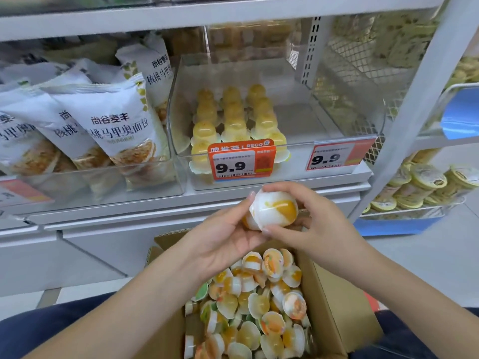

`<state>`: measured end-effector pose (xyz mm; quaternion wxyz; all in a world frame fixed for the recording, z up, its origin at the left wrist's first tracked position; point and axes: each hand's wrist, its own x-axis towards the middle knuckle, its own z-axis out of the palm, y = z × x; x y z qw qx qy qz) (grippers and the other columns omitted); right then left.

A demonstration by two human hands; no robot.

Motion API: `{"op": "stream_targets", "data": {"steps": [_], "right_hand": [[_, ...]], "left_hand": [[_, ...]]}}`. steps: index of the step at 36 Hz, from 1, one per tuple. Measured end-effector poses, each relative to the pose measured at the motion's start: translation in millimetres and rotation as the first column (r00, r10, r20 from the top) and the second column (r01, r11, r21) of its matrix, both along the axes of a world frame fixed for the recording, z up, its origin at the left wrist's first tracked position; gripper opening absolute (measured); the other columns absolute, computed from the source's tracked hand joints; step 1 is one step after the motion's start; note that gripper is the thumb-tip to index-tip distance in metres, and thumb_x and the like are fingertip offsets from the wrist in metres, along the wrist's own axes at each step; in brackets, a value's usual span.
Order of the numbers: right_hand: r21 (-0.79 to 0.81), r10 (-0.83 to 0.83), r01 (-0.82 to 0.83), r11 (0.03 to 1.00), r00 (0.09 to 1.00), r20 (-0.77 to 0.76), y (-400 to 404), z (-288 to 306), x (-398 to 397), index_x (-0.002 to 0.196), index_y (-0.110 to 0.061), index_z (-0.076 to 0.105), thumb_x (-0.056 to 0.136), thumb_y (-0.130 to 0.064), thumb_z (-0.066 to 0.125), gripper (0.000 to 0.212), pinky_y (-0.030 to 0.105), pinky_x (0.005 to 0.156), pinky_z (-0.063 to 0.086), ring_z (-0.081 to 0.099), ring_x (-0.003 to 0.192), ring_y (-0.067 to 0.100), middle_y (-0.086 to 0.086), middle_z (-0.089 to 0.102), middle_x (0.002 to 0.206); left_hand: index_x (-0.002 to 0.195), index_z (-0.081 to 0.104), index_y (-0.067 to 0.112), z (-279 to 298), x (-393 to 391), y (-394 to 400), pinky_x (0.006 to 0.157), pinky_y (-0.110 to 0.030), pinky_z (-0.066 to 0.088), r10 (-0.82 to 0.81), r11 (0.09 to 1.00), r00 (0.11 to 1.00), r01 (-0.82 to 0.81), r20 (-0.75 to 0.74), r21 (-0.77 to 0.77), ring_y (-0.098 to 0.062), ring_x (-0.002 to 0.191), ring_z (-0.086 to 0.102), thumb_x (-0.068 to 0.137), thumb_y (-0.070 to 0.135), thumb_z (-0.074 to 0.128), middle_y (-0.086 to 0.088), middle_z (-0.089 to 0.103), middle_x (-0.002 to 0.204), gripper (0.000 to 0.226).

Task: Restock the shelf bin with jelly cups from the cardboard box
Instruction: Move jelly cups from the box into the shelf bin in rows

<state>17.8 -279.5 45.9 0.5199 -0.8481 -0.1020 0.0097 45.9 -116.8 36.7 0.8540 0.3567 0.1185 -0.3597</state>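
Both hands are up between the shelf and the box, and a jelly cup (pixel 274 209) sits right between them. The left hand (pixel 228 237) cradles it from below and from the left, palm up, fingers loosely curled around it. The right hand (pixel 308 221) grips it from the right, thumb pressed under the cup's lower edge and fingers wrapped over the top and far side. A second cup (pixel 247 221) seems to peek out under the first, in the left palm, though little of it shows.

Directly below the hands the cardboard box (pixel 334 304) stands open, heaped with loose jelly cups (pixel 259 307), too many and too jumbled to count, mostly yellow and orange with a few green.

Above the hands, on the shelf, the clear shelf bin (pixel 350 125) holds stacked yellow cups (pixel 233 120) in 3 rows on its left side; its right side shows bare floor. 2 price tags clip to the shelf front, the left tag (pixel 242 161) and the right tag (pixel 337 156), each reading 9.9. To the left, another clear bin holds white bread bags (pixel 116 130); at least 4 show.
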Motion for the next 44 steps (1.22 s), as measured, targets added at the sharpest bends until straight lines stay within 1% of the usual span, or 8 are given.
{"op": "stream_targets", "data": {"steps": [6,15,18,25,30,33,35,44], "right_hand": [[0.010,0.037,-0.037,0.999,0.998,-0.056,-6,8,-1,0.119,-0.041,0.055,0.069,-0.026,0.081,0.058,0.030,0.087,0.054,0.059,0.102,0.002,-0.019,0.059,0.116],[0.002,0.028,-0.028,1.000,0.999,-0.031,-5,11,-5,0.120,-0.040,0.057,0.063,-0.031,0.085,0.064,0.030,0.091,0.052,0.057,0.108,0.001,-0.023,0.059,0.114],[-0.011,0.041,-0.041,0.999,0.998,-0.043,-6,16,-4,0.116,-0.037,0.061,0.060,-0.035,0.086,0.061,0.031,0.089,0.053,0.059,0.106,0.003,-0.018,0.062,0.112],[-0.084,0.044,-0.045,0.995,0.999,-0.024,-7,27,-1,0.107,-0.034,0.063,0.060,-0.030,0.086,0.052,0.003,0.071,0.041,0.056,0.089,-0.011,-0.019,0.064,0.101],[0.043,-0.092,0.092,0.995,0.996,-0.008,-25,51,23,0.098,-0.037,0.065,0.057,-0.036,0.084,0.044,0.018,0.073,0.052,0.064,0.086,0.004,-0.012,0.068,0.096],[0.062,-0.234,0.231,0.971,0.970,0.059,-43,71,57,0.099,-0.034,0.065,0.054,-0.047,0.082,0.050,0.033,0.077,0.057,0.067,0.089,0.019,-0.003,0.068,0.099],[-0.017,-0.295,0.299,0.954,0.949,0.110,-51,79,88,0.102,-0.030,0.065,0.063,-0.035,0.085,0.044,0.027,0.074,0.054,0.064,0.086,0.017,-0.002,0.066,0.100],[-0.622,-0.264,0.293,0.726,0.954,0.141,-64,73,239,0.113,-0.011,0.060,0.069,-0.035,0.081,0.054,0.030,0.077,0.046,0.057,0.099,0.025,0.007,0.062,0.113]], "left_hand": [[0.119,0.057,-0.011,7,0,9,0.086,-0.038,0.055,-0.130,0.985,0.986,0.140,0.100,-0.099,-0.038,0.108,0.062,0.059,0.010,0.088,-0.032,0.056,0.124,0.071],[0.098,0.073,-0.001,11,-9,4,0.071,-0.030,0.060,-0.109,0.992,0.988,0.101,0.105,0.074,-0.030,0.094,0.069,0.069,0.011,0.073,-0.026,0.065,0.112,0.031],[0.100,0.072,-0.001,9,-10,5,0.075,-0.032,0.059,-0.121,0.991,0.985,0.113,0.123,0.070,-0.030,0.098,0.068,0.050,0.014,0.091,-0.026,0.064,0.115,0.056],[0.096,0.074,0.007,15,-8,8,0.075,-0.031,0.059,-0.195,0.963,0.952,0.140,0.238,0.231,-0.022,0.089,0.070,0.072,0.027,0.071,-0.016,0.071,0.102,0.032],[0.105,0.066,0.021,28,11,18,0.084,-0.038,0.057,-0.377,0.651,0.808,-0.115,0.452,0.750,-0.011,0.090,0.070,0.084,0.047,0.061,0.005,0.073,0.099,0.033],[0.086,0.065,0.027,28,25,28,0.072,-0.025,0.053,-0.369,0.345,0.679,-0.534,0.635,0.772,0.001,0.077,0.063,0.083,0.040,0.066,0.011,0.068,0.080,0.014],[0.080,0.062,0.028,31,31,34,0.070,-0.027,0.053,-0.418,0.187,0.608,-0.670,0.675,0.719,0.001,0.075,0.061,0.080,0.039,0.069,0.014,0.066,0.075,0.013],[0.100,0.025,0.035,31,51,43,0.055,-0.034,0.051,-0.614,0.060,0.465,-0.778,0.638,0.625,-0.006,0.062,0.060,0.080,0.032,0.071,0.014,0.060,0.065,0.050]]}}
